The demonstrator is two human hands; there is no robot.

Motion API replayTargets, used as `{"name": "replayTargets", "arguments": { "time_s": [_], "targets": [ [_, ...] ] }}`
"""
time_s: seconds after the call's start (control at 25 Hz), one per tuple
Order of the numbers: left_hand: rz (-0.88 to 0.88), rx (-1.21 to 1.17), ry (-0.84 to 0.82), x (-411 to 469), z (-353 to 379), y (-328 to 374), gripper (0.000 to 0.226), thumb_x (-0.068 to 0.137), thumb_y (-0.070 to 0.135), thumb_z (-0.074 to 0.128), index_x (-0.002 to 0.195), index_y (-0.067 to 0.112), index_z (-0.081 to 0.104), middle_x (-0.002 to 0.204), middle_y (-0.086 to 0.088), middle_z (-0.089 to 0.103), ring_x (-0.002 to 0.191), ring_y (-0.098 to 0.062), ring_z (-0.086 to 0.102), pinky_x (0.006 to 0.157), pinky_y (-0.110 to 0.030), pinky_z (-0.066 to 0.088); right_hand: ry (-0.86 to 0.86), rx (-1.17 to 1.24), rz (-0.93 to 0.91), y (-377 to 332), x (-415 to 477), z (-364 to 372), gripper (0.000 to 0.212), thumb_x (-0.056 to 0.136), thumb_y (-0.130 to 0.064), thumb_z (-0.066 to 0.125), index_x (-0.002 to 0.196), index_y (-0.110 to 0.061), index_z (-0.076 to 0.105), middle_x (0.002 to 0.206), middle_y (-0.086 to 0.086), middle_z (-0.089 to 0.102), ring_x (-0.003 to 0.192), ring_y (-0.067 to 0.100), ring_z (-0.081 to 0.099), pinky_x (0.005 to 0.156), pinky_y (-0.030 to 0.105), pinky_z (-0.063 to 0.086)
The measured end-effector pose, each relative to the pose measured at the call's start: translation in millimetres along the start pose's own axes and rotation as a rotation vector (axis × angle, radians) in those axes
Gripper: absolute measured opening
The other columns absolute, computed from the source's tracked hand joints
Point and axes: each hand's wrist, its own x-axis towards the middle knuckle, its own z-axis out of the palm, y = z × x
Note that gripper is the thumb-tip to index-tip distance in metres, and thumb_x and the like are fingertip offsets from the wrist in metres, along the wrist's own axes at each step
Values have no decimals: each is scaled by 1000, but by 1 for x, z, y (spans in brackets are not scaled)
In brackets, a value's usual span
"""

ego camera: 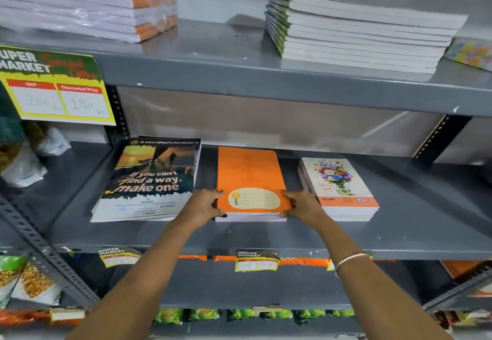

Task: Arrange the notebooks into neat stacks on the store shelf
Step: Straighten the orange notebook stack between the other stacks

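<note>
- Notebooks in the orange stack [250,179] sat mid-shelf [266,238], between the sunset stack [149,179] at 9 o'clock and the floral stack [338,187] at 3 o'clock.
- Left hand [203,205] and right hand [302,206] clasped its near corners.
- Probably light and floppy; squeezing both sides suited them.
- Lower fingertips were hidden.

On the middle shelf [266,238] three stacks of notebooks lie side by side. The left hand [203,206] and the right hand [302,205] grip the two near corners of the orange stack [250,177]. The sunset-cover stack [151,179] lies to its left and the flower-cover stack [338,187] to its right. A bracelet [348,259] is on the right wrist. A yellow price sign [56,86] hangs from the upper shelf [239,73].
</note>
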Motion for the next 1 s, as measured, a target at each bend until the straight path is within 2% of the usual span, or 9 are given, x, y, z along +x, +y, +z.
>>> {"name": "replayTargets", "arguments": {
  "time_s": [0.32,0.48,0.6,0.68,0.76,0.84,1.0],
  "targets": [
    [-12,28,28,2,2,0,65,77,2,68,135,5,41,139,-12,50,124,-26,52,104,-34,43,-19,-104,7,3,4,-1,74,79,-19,72,143,-16,34,134,7,56,122,30,54,107,40,40],
    [-27,77,45,3,2,0,66,77,6,69,136,10,41,138,-12,52,123,-27,53,103,-37,45,-4,-75,7,2,2,0,72,80,-19,71,142,-15,34,134,7,56,121,31,55,107,43,40],
    [-63,-33,-2,3,1,2,75,75,0,69,140,9,33,141,-12,48,131,-28,45,109,-41,38,-13,3,8,3,3,0,71,79,-16,72,140,-12,36,133,9,56,121,32,54,107,44,41],
    [-89,-158,-11,3,1,0,80,74,-6,68,142,7,28,143,-13,45,135,-29,39,112,-43,34,-21,104,37,5,4,-1,58,77,-13,74,129,-6,49,126,13,61,117,33,57,105,44,44],
    [-99,-221,-7,2,1,-2,73,74,-9,67,139,4,35,140,-14,49,134,-29,41,109,-32,35,-39,162,63,8,5,-1,45,75,-12,75,116,-1,60,119,16,66,112,33,61,103,44,46],
    [-93,-252,-14,0,2,0,63,76,-12,63,134,0,42,133,-16,55,128,-27,49,97,-23,39,-40,181,67,9,5,-1,42,75,-11,75,113,0,62,117,16,67,109,32,62,103,44,47],
    [-88,-286,-18,0,3,1,57,77,-14,62,130,-2,46,130,-15,57,120,-21,54,92,-22,42,-29,182,49,6,6,-1,42,75,-10,75,114,0,62,116,15,68,109,32,63,102,42,48]
  ]
}}
